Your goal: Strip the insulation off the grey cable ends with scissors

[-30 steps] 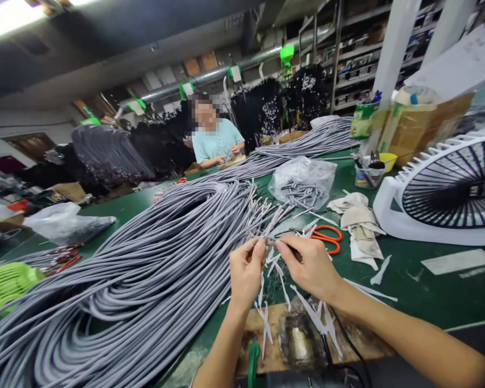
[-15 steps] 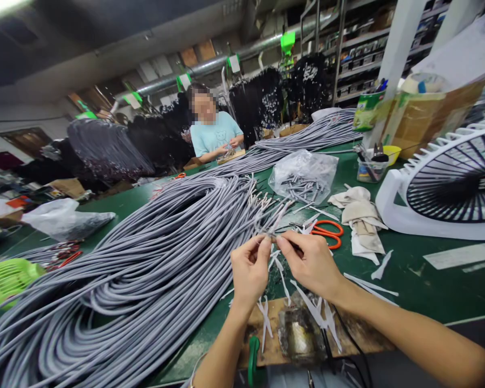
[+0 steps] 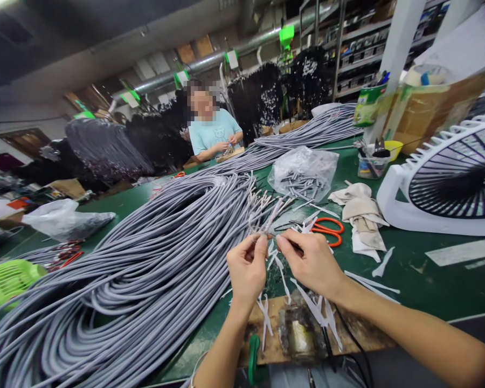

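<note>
My left hand [image 3: 248,269] is closed in a pinch on the end of a grey cable, where thin stripped wires show at the fingertips. Just to its right, my right hand [image 3: 313,264] pinches too, its fingertips close to the same wires; what they hold is too small to make out. A large coil of grey cables [image 3: 153,242] spreads to the left, its pale stripped ends [image 3: 262,199] lying just beyond my hands. Orange-handled scissors [image 3: 327,230] rest behind my right hand. White strips [image 3: 281,269] lie scattered below and around the hands.
A wooden board [image 3: 275,345] with a metal block [image 3: 301,334] and black cord sits at the near edge. A white fan [image 3: 448,183], folded cloths [image 3: 359,215] and a plastic bag of short grey pieces [image 3: 305,175] stand around. Across the table sits a co-worker [image 3: 214,132].
My hands have drawn slightly apart, the left moving a little to the left, opening a small gap between the fingertips. The co-worker's hands have shifted slightly.
</note>
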Motion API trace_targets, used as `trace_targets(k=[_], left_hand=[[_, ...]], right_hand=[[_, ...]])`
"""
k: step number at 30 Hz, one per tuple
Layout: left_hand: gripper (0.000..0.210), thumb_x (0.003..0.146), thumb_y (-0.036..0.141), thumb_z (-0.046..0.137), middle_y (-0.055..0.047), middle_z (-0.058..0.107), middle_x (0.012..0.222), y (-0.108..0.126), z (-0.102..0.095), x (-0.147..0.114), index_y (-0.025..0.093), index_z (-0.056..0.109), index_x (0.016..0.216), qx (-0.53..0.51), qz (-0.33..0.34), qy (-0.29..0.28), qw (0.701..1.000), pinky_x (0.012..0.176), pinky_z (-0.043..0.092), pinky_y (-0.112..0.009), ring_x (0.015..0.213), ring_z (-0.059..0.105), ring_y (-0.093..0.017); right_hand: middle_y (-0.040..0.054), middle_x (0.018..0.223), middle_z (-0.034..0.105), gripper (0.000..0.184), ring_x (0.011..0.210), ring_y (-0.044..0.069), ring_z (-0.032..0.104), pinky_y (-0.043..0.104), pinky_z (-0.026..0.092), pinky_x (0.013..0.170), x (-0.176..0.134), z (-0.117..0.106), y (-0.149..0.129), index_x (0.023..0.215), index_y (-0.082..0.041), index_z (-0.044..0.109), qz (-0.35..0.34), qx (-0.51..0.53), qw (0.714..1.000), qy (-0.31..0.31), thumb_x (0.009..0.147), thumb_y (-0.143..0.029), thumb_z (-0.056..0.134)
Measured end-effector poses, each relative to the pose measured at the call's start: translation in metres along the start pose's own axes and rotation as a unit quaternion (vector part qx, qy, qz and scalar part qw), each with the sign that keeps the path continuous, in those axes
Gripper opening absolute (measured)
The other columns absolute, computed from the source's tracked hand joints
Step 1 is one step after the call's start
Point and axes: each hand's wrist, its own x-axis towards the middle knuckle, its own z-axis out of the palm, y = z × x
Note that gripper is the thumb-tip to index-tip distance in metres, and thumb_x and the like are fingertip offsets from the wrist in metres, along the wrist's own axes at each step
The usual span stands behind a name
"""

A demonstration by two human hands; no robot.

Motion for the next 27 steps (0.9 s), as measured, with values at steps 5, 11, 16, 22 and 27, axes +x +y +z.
trace_targets(k=[5, 11, 16, 22, 27], left_hand=[[0.024, 0.078, 0.034, 0.055, 0.003, 0.044, 0.052, -0.001, 0.004, -0.003, 0.011, 0.063, 0.075, 0.009, 0.003, -0.005, 1.0, 0.041, 0.029, -0.018, 0.044, 0.035, -0.006], [0.021, 0.077, 0.031, 0.057, -0.004, 0.063, 0.065, -0.005, 0.008, -0.006, 0.012, 0.065, 0.081, 0.065, 0.051, 0.005, 0.997, 0.053, 0.044, -0.022, 0.056, 0.055, -0.013], [0.021, 0.077, 0.028, 0.058, 0.003, 0.057, 0.056, 0.002, 0.01, -0.008, 0.017, 0.051, 0.093, 0.031, 0.03, 0.012, 0.999, 0.046, 0.038, -0.018, 0.048, 0.05, -0.009], [0.015, 0.08, 0.027, 0.054, 0.006, 0.04, 0.048, 0.01, 0.012, -0.011, 0.016, 0.056, 0.091, 0.052, 0.043, -0.012, 0.998, 0.041, 0.022, -0.02, 0.042, 0.03, -0.006], [0.023, 0.082, 0.025, 0.051, 0.004, 0.041, 0.053, 0.006, 0.008, -0.009, 0.019, 0.061, 0.101, 0.053, 0.059, -0.05, 0.996, 0.042, 0.022, -0.022, 0.045, 0.029, -0.007]], right_hand=[[-0.0046, 0.048, 0.041, 0.029, 0.042, 0.006, 0.035, 0.02, 0.026, 0.046, -0.002, 0.002, 0.0, 0.062, -0.017, 0.05, 0.006, 0.017, 1.0, 0.016, 0.087, -0.026, 0.04], [-0.0054, 0.046, 0.036, 0.032, 0.042, 0.006, 0.032, 0.021, 0.025, 0.045, -0.001, 0.002, 0.0, 0.057, -0.017, 0.045, 0.029, 0.053, 0.998, 0.021, 0.087, -0.029, 0.04], [-0.0034, 0.05, 0.04, 0.033, 0.045, 0.007, 0.034, 0.022, 0.025, 0.045, 0.002, -0.003, 0.0, 0.059, -0.016, 0.049, 0.059, 0.124, 0.99, 0.019, 0.086, -0.032, 0.041], [-0.0069, 0.045, 0.03, 0.033, 0.039, 0.005, 0.024, 0.022, 0.021, 0.04, 0.009, -0.006, 0.006, 0.061, -0.016, 0.051, 0.108, 0.291, 0.951, 0.015, 0.083, -0.04, 0.046], [-0.0064, 0.046, 0.031, 0.034, 0.039, 0.006, 0.024, 0.022, 0.019, 0.039, 0.011, -0.009, 0.009, 0.061, -0.016, 0.052, 0.106, 0.261, 0.959, 0.0, 0.083, -0.04, 0.045]])
